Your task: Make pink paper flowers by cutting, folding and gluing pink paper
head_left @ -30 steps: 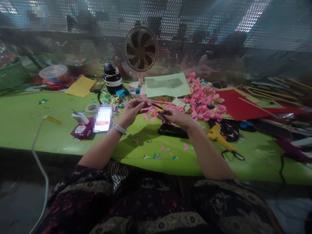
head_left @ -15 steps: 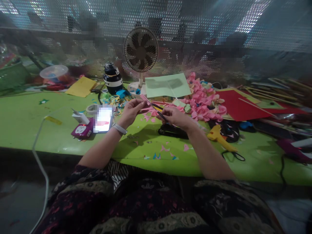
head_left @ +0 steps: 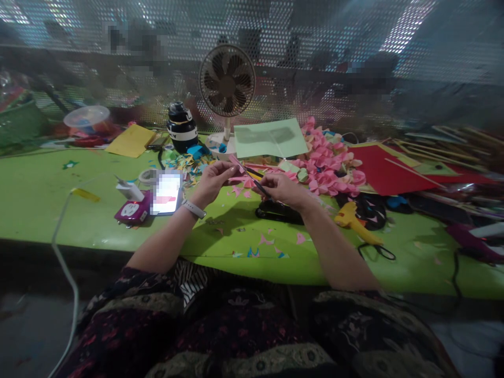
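Above the table, my left hand [head_left: 214,182] pinches a small piece of pink paper [head_left: 233,160] between thumb and fingertips. A pair of dark-handled scissors [head_left: 258,184] is in my right hand [head_left: 282,190], fingers curled around the handles. The blades point left and meet the pink paper; how far apart they are is too small to tell. Beneath my right hand lies a black object [head_left: 279,211], partly covered by the hand and forearm. Pink paper scraps [head_left: 237,190] are scattered below the two hands.
A heap of folded pink paper [head_left: 328,163] lies at the back right, beside a pale green sheet [head_left: 271,137]. A fan [head_left: 227,81] and a black jar [head_left: 184,131] stand behind. A lit phone [head_left: 167,194] is at left, a yellow glue gun [head_left: 356,223] at right.
Both hands stay almost where they were, with the same pink paper and scissors. The paper and blades have shifted only very slightly.
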The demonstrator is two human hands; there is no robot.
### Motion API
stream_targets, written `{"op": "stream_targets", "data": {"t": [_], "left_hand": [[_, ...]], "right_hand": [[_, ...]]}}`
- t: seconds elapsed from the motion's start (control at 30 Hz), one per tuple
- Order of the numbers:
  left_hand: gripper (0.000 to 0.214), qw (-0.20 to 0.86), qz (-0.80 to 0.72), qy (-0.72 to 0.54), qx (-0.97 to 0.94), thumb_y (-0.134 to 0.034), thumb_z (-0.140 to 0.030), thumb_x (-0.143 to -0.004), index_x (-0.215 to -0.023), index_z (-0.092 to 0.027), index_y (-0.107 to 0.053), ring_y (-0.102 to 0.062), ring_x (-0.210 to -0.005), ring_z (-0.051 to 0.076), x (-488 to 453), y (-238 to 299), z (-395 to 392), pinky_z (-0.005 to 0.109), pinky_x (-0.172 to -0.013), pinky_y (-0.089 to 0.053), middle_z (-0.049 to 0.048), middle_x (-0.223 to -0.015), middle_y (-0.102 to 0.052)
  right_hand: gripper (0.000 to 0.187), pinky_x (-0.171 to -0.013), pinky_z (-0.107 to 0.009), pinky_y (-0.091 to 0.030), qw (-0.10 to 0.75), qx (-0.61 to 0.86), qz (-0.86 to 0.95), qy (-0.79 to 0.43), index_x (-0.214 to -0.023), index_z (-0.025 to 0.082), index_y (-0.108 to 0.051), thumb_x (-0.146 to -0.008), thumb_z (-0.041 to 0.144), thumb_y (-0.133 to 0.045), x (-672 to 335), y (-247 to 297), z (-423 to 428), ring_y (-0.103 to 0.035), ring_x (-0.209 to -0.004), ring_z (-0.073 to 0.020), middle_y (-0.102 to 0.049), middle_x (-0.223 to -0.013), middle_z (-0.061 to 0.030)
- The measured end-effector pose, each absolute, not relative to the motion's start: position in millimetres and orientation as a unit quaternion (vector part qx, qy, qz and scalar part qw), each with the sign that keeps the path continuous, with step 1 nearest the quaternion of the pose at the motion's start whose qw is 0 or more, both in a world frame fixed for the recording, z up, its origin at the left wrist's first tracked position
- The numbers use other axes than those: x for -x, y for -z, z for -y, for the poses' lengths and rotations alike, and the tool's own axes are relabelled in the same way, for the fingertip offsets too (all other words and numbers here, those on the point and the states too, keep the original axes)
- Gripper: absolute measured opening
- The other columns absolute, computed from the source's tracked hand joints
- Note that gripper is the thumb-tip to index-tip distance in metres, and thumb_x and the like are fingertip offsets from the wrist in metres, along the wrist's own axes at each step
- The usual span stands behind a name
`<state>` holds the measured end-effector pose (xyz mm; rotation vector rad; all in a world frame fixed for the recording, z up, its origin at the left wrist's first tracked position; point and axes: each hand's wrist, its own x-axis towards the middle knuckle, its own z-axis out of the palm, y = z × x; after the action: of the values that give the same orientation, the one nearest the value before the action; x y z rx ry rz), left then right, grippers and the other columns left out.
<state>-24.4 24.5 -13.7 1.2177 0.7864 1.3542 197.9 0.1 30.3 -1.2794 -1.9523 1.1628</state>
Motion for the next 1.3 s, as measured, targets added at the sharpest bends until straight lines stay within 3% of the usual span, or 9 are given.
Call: {"op": "stream_targets", "data": {"t": [0.43,0.7,0.93,1.3], "left_hand": [[0.033,0.541,-0.325,-0.569,-0.527,-0.085,-0.042,-0.072,-0.083,-0.016,-0.068,-0.072,-0.078,0.013,23.4,12.4,-21.5,0.023,-0.068,-0.061,0.0033,-0.084,-0.073],[0.035,0.55,-0.325,-0.554,-0.534,-0.085,-0.043,-0.07,-0.082,-0.016,-0.067,-0.074,-0.077,0.014,22.1,11.0,-18.6,0.023,-0.066,-0.061,0.0047,-0.086,-0.075],[0.041,0.558,-0.333,-0.56,-0.514,-0.082,-0.051,-0.071,-0.086,-0.016,-0.065,-0.077,-0.082,0.02,23.3,11.8,-19.4,0.025,-0.062,-0.062,0.0044,-0.083,-0.075],[0.043,0.516,-0.348,-0.587,-0.518,-0.081,-0.055,-0.07,-0.08,-0.017,-0.066,-0.072,-0.07,0.014,20.3,12.0,-19.5,0.026,-0.064,-0.062,0.0017,-0.078,-0.072]], "right_hand": [[0.051,-0.057,-0.028,-0.044,0.273,0.465,0.715,-0.446,-0.076,0.018,-0.06,-0.07,0.065,-0.077,-197.0,-25.0,-2.4,-0.053,-0.058,-0.0105,-0.059,-0.067,0.0],[0.045,-0.057,-0.028,-0.042,0.253,0.476,0.721,-0.436,-0.077,0.018,-0.062,-0.076,0.06,-0.075,-199.6,-30.4,-0.7,-0.052,-0.059,-0.0107,-0.06,-0.067,-0.0009],[0.053,-0.056,-0.027,-0.042,0.264,0.464,0.728,-0.429,-0.077,0.018,-0.062,-0.071,0.068,-0.075,-198.9,-28.2,-1.9,-0.051,-0.057,-0.01,-0.061,-0.067,-0.0003],[0.057,-0.055,-0.025,-0.04,0.254,0.471,0.728,-0.428,-0.074,0.017,-0.062,-0.066,0.072,-0.075,-197.6,-31.1,-0.3,-0.051,-0.056,-0.0099,-0.059,-0.064,0.0005]]}}
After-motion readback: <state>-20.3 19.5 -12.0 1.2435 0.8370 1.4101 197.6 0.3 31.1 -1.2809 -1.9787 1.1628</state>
